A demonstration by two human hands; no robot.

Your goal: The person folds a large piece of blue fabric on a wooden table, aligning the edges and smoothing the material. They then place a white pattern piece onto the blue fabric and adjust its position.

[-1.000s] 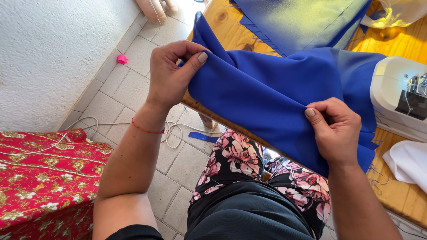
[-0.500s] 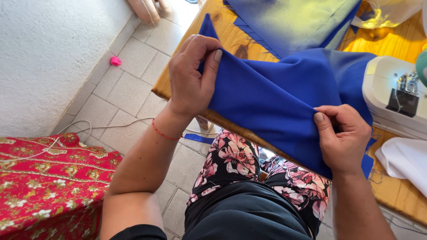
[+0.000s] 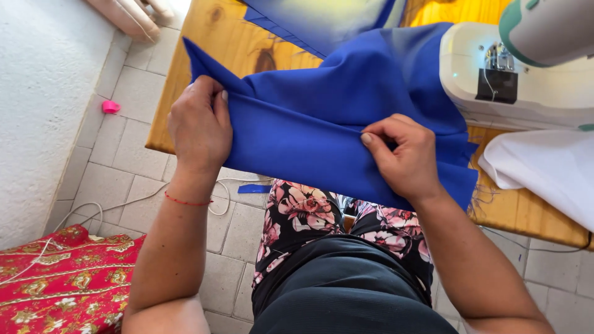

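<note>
left hand (image 3: pixel 199 127): fingertips tucked under the blue cloth (image 3: pixel 322 130), hidden | right hand (image 3: pixel 405 154): fingertips buried in the fold | sewing machine (image 3: pixel 526 74): cut off by top and right edges; needle area too dark to read | white cloth (image 3: pixel 544 170): runs off right edge | wooden table (image 3: pixel 185 80): mostly covered

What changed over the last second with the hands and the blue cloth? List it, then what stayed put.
The right hand slid left along the fold of the blue fabric, closing toward the left hand. The view shifted, showing more of the white sewing machine. Both hands kept pinching the cloth throughout. The wooden table, pink object on the floor and red patterned cloth stayed as they were.
</note>
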